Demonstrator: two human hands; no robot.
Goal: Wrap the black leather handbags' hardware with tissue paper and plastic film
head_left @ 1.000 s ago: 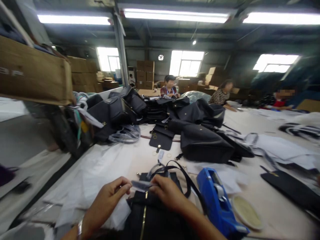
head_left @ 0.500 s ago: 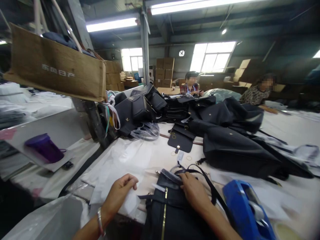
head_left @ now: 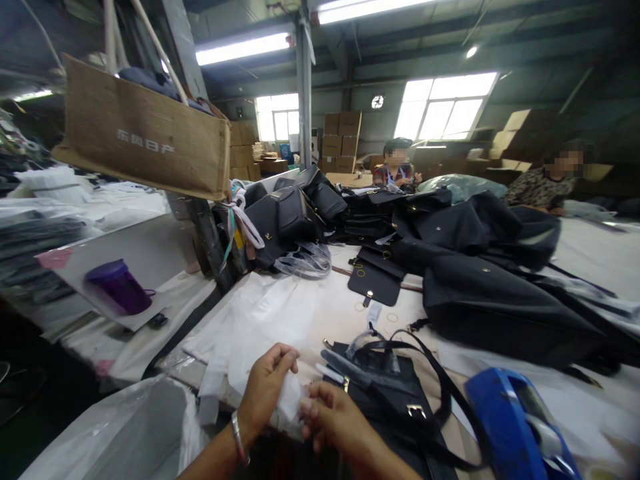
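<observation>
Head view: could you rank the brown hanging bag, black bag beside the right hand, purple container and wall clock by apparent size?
Largest first:
Brown hanging bag and black bag: unsure, the latter being partly hidden.
Purple container
Wall clock

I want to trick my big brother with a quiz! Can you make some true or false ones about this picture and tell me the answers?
1. White paper shows between the left hand and the right hand. True.
2. The bracelet is on the right wrist. False: the bracelet is on the left wrist.
3. The blue dispenser is on the right hand's side. True.
4. The cup is yellow. False: the cup is purple.
5. A brown bag hangs by its straps. True.
6. The black bag next to the right hand has no buckle. False: the black bag has a gold buckle.
</observation>
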